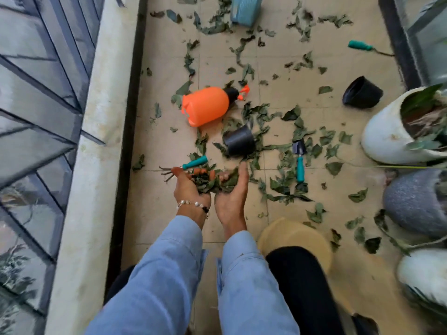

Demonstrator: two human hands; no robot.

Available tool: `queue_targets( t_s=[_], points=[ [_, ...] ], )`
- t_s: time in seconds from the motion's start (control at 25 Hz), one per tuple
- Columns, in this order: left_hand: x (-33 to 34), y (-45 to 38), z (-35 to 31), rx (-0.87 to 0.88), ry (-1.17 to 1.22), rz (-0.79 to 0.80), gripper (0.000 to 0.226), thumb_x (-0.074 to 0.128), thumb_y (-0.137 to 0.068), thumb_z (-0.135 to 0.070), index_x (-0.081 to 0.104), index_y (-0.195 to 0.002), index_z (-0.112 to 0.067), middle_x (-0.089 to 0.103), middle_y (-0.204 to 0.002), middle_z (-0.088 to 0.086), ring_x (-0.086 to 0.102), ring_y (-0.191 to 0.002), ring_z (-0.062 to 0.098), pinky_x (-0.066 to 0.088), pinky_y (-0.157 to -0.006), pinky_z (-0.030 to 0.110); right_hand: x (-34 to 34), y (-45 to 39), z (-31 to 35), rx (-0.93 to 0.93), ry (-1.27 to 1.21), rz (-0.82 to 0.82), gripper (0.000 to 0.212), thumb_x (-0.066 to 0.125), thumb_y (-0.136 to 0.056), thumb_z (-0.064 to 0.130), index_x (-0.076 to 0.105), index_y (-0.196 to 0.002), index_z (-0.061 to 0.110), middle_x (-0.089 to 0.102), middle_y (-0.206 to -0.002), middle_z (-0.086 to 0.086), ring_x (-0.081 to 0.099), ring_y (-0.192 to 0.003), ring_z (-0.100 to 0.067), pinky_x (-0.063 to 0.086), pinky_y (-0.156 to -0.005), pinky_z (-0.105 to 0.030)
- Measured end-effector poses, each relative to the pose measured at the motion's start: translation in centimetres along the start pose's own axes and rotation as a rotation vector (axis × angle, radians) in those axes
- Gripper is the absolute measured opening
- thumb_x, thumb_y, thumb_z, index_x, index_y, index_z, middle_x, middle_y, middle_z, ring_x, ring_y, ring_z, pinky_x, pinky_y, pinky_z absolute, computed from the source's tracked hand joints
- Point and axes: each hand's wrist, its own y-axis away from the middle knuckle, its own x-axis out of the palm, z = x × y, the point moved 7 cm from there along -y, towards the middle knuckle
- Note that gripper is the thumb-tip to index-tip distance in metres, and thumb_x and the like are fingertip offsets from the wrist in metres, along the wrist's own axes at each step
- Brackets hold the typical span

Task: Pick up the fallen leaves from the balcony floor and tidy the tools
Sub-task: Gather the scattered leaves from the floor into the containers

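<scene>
1. Head view: the left hand (191, 187) and the right hand (231, 192) are side by side, palms up, low over the balcony floor (154, 209).
2. Together they cup a bunch of leaves (209, 182). The fingers of both hands curl round the bunch.
3. Many more fallen leaves (287, 131) lie all over the floor, mostly to the right and far from the hands.
4. A small rake with a teal handle (191, 164) lies on the floor just past the left hand.
5. A small trowel with a teal handle (300, 160) lies to the right of the hands, among the leaves.
6. Another teal-handled tool (361, 45) lies far away on the right.
7. An orange spray bottle (208, 105) lies on its side, farther away than the hands.
8. A black pot (239, 141) lies tipped over, near the bottle. A second black pot (361, 93) lies farther right.
9. A big white planter (387, 131) leans at the right edge.
</scene>
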Motion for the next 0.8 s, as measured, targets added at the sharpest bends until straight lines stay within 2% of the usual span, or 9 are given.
queue_targets(
  t_s=[0.08,0.2,0.28,0.36,0.44,0.56,0.64,0.72,0.8],
  points=[
    [3.0,5.6,-1.1,0.02,-0.084,0.011,0.047,0.049,-0.095,-0.051,0.055,-0.075,-0.009,0.062,-0.06,0.006,0.062,-0.052,0.019,0.058,-0.071,0.042,3.2,2.9,4.1,0.038,0.006,-0.047,0.04,0.05,-0.096,0.042,0.045,-0.066,0.016,0.046,-0.06,0.001,0.046,-0.059,-0.014,0.043,-0.068,-0.03],
    [7.9,14.1,-2.3,-0.007,-0.22,0.042,0.05,0.055,-0.088,-0.059,0.058,-0.082,-0.008,0.069,-0.081,0.013,0.068,-0.072,0.028,0.056,-0.082,0.051,7.3,7.6,11.5,0.039,0.159,-0.135,0.025,0.056,-0.094,0.026,0.058,-0.075,0.01,0.06,-0.074,-0.01,0.06,-0.072,-0.024,0.051,-0.068,-0.035],
    [11.3,19.9,-2.5,-0.021,-0.309,0.049,0.052,0.06,-0.079,-0.062,0.06,-0.085,-0.011,0.071,-0.095,0.016,0.07,-0.084,0.031,0.056,-0.084,0.052,10.8,11.0,17.2,0.002,0.241,-0.112,0.015,0.058,-0.092,0.015,0.062,-0.08,0.008,0.063,-0.084,-0.017,0.062,-0.081,-0.028,0.052,-0.073,-0.04],
    [15.3,25.8,-2.6,-0.036,-0.41,0.076,0.049,0.06,-0.075,-0.064,0.062,-0.077,-0.015,0.071,-0.094,0.015,0.07,-0.085,0.03,0.056,-0.084,0.047,13.7,13.6,23.1,-0.033,0.321,-0.108,0.01,0.059,-0.09,0.008,0.061,-0.08,0.007,0.066,-0.085,-0.015,0.063,-0.082,-0.028,0.053,-0.072,-0.039],
    [19.0,29.8,-2.3,-0.046,-0.474,0.112,0.047,0.057,-0.072,-0.065,0.064,-0.074,-0.018,0.072,-0.095,0.014,0.07,-0.085,0.029,0.056,-0.084,0.044,16.0,15.1,28.3,-0.064,0.348,-0.124,0.008,0.057,-0.089,0.005,0.064,-0.088,0.002,0.07,-0.088,-0.014,0.065,-0.084,-0.029,0.056,-0.072,-0.037],
    [25.5,35.2,-1.7,-0.087,-0.509,0.227,0.044,0.052,-0.087,-0.056,0.063,-0.07,-0.017,0.072,-0.084,0.009,0.066,-0.081,0.027,0.053,-0.084,0.038,19.1,15.3,35.1,-0.098,0.334,-0.161,0.016,0.056,-0.09,0.006,0.068,-0.098,0.0,0.072,-0.091,-0.011,0.068,-0.085,-0.025,0.056,-0.071,-0.033],
    [29.9,37.8,-1.1,-0.109,-0.516,0.321,0.042,0.046,-0.097,-0.045,0.057,-0.07,-0.016,0.071,-0.076,0.007,0.063,-0.078,0.025,0.052,-0.087,0.037,20.6,14.3,38.6,-0.114,0.307,-0.179,0.019,0.057,-0.089,0.01,0.069,-0.101,0.001,0.072,-0.099,-0.015,0.068,-0.091,-0.029,0.055,-0.072,-0.034],
    [34.3,38.4,-0.1,-0.118,-0.535,0.394,0.046,0.041,-0.101,-0.04,0.06,-0.067,-0.015,0.073,-0.078,0.006,0.064,-0.08,0.024,0.051,-0.091,0.037,22.0,12.3,41.8,-0.131,0.278,-0.204,0.022,0.059,-0.088,0.013,0.067,-0.104,-0.001,0.071,-0.101,-0.016,0.068,-0.092,-0.03,0.056,-0.073,-0.035],
    [38.6,37.7,1.0,-0.115,-0.539,0.434,0.054,0.039,-0.102,-0.038,0.068,-0.062,-0.016,0.073,-0.081,0.006,0.064,-0.081,0.022,0.052,-0.085,0.035,23.5,9.5,44.6,-0.142,0.276,-0.204,0.023,0.059,-0.088,0.015,0.068,-0.104,0.001,0.073,-0.098,-0.013,0.069,-0.091,-0.027,0.057,-0.07,-0.032]
  ],
)
